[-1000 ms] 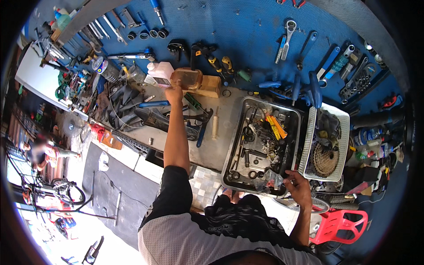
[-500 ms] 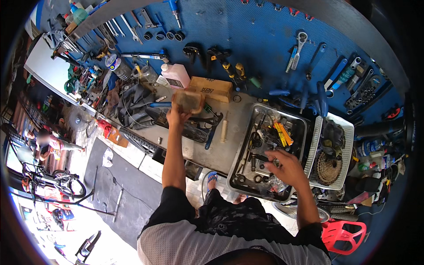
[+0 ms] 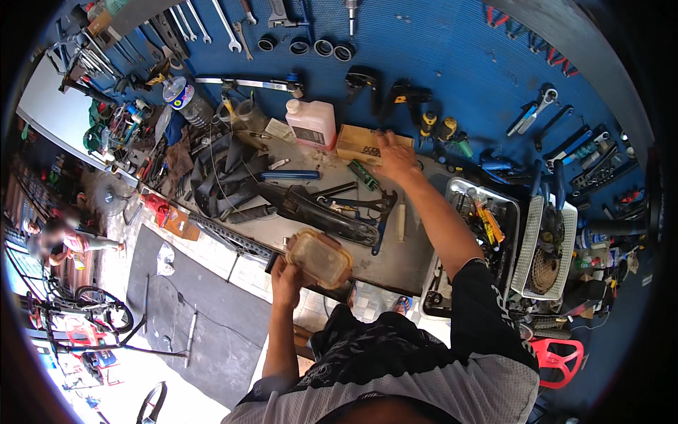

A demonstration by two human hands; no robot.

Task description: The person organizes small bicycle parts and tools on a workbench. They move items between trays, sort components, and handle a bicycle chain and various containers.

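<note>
My left hand (image 3: 285,281) grips a clear plastic food container (image 3: 319,258) with an orange-brown rim by its left side, just off the bench's near edge. My right hand (image 3: 397,158) reaches across the bench to a brown cardboard box (image 3: 357,143). Its fingers are stretched out over the box's right part; whether they press on it I cannot tell. Left of the box stands a pink plastic jug (image 3: 311,124). Between my hands lie a black curved fender-like piece (image 3: 318,215), a green-handled tool (image 3: 362,174) and a blue-handled hammer-like tool (image 3: 381,225).
On the right, a metal tray (image 3: 427,297) full of small parts and tools sits beside a white basket (image 3: 530,247) holding a cassette sprocket (image 3: 544,273). Tools hang on the blue pegboard (image 3: 438,42). Black rubber tubes (image 3: 219,177) lie leftward; people stand far left.
My left hand has brought the container back from over the bench toward my body. My right hand has gone from above the metal tray to the cardboard box. The view has shifted left.
</note>
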